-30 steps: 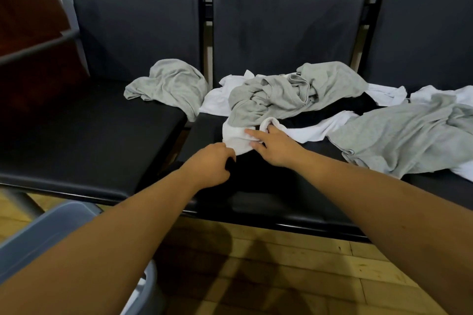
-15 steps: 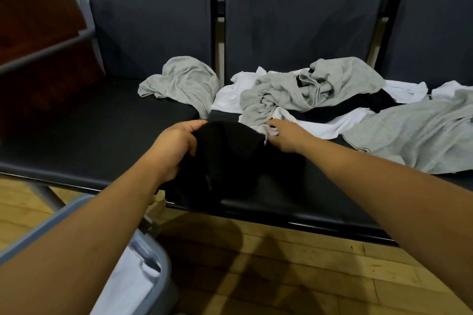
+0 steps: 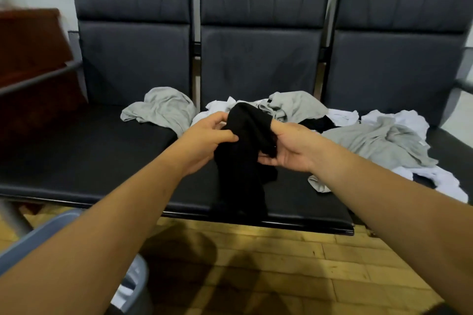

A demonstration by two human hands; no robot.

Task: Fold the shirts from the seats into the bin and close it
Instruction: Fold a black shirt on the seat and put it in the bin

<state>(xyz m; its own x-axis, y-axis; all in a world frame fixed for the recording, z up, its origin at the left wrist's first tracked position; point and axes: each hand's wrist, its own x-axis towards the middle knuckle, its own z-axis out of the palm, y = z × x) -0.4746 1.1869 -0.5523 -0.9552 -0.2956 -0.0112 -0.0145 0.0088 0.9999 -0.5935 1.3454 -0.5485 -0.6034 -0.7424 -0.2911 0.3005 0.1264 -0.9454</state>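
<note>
A black shirt [image 3: 243, 161] hangs bunched between my hands above the middle seat. My left hand [image 3: 204, 140] grips its left side and my right hand [image 3: 286, 148] holds its right side with the fingers curled into the cloth. Behind it lie a grey shirt [image 3: 161, 110] on the left seat, another grey shirt [image 3: 297, 107] with white shirts [image 3: 343, 116] on the middle seat, and a large grey shirt [image 3: 378, 143] towards the right. The grey bin [image 3: 38, 235] stands at the bottom left, partly hidden by my left arm, with white cloth [image 3: 125, 291] inside.
Three dark padded seats [image 3: 76, 156] form one bench with tall backs against a pale wall. A metal armrest [image 3: 38, 79] runs along the left end beside dark red furniture [image 3: 28, 41]. Wooden floor [image 3: 281, 276] lies in front.
Both hands have lifted the black shirt off the middle seat and drawn it up and towards me. The view has pulled back and now shows the full seat backs.
</note>
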